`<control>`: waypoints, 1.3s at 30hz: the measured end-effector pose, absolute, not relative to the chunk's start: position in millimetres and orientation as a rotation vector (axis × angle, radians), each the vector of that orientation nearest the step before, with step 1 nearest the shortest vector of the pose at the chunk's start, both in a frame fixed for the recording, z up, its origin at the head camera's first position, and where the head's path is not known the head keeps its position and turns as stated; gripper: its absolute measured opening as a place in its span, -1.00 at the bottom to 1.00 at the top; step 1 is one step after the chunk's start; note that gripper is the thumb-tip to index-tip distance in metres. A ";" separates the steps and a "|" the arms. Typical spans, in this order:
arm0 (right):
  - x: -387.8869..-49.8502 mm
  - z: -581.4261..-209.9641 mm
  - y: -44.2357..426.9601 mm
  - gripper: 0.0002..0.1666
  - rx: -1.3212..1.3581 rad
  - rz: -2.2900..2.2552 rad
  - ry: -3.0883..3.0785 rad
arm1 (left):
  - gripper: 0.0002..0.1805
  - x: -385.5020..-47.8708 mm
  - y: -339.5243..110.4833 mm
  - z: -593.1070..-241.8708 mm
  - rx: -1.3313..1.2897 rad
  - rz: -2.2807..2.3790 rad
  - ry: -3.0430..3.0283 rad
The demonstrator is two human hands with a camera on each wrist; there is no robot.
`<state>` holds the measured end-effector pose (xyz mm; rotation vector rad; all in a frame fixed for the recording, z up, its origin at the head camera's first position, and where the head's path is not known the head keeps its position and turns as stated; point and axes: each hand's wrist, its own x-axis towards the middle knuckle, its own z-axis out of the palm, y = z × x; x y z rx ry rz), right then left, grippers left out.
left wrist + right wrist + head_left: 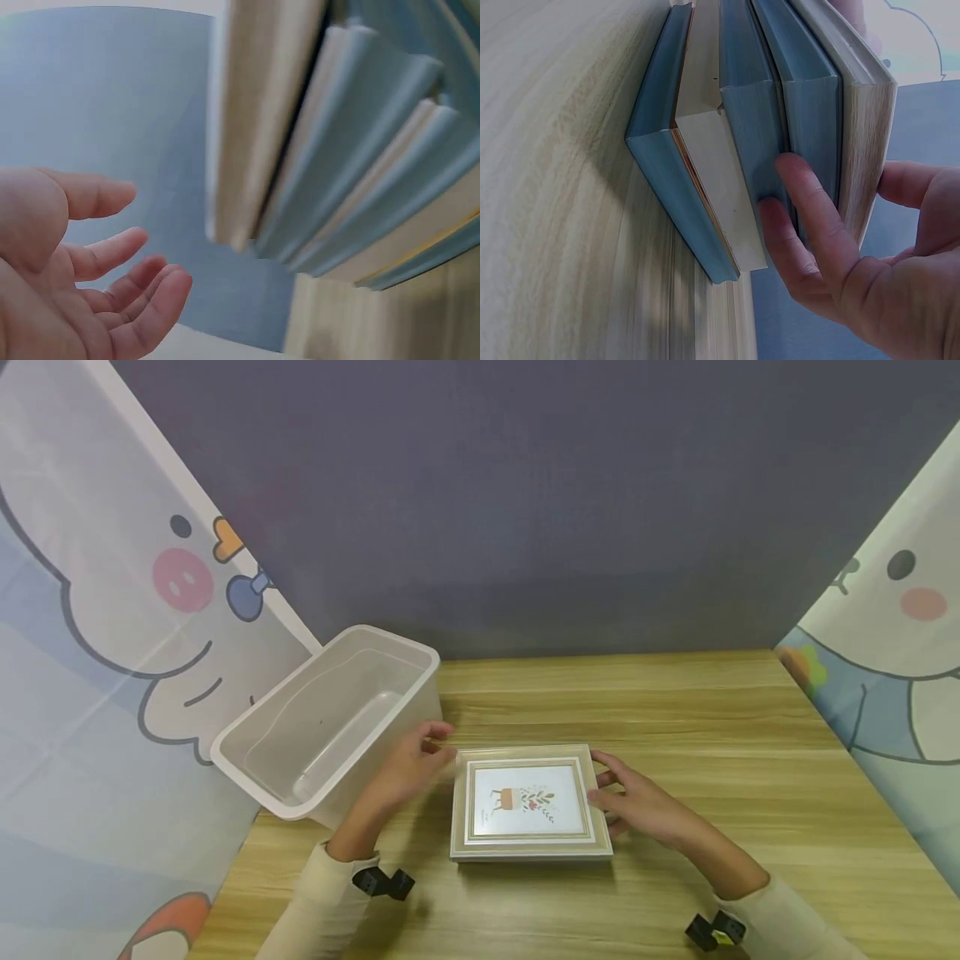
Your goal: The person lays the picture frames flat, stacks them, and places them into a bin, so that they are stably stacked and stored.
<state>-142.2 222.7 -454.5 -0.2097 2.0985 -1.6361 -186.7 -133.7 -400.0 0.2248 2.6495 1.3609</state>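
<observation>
A stack of picture frames lies on the table, its top picture frame (532,843) pale wood around a print of a plant. Beneath it, in the right wrist view, are blue frames (814,112) and a cream-coloured one (720,172). My right hand (648,810) is at the stack's right side. Its fingertips (799,169) touch the edges of the blue frames, and its thumb is by the top frame's edge. My left hand (408,768) is off the stack's left side, fingers loosely bent, holding nothing; the left wrist view shows a gap between them.
A white plastic bin (382,735) stands to the left, close beside my left hand, with no contents visible. The wood-grain table (712,718) ends at a grey back panel (525,510). Cartoon-printed sheets (97,652) hang on both sides.
</observation>
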 end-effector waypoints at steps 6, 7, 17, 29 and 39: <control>-142.3 -454.2 222.7 -0.04 -0.239 -1.647 2.079 | -0.61 -177.1 -139.8 -376.5 0.342 1.294 2.871; -142.2 -454.1 222.5 -0.04 -0.238 -1.649 2.076 | -0.61 -175.4 -141.5 -372.6 0.353 1.290 2.912; -141.7 -453.0 222.9 -0.03 -0.235 -1.631 2.084 | -0.67 -174.4 -162.0 -356.9 0.573 1.040 3.536; -144.0 -453.9 223.6 -0.03 -0.251 -1.627 2.081 | -0.50 -177.7 -185.2 -364.0 0.229 0.630 3.508; -144.6 -454.4 224.2 -0.02 -0.271 -1.632 2.075 | -0.68 -183.1 -190.1 -366.0 0.248 0.557 3.398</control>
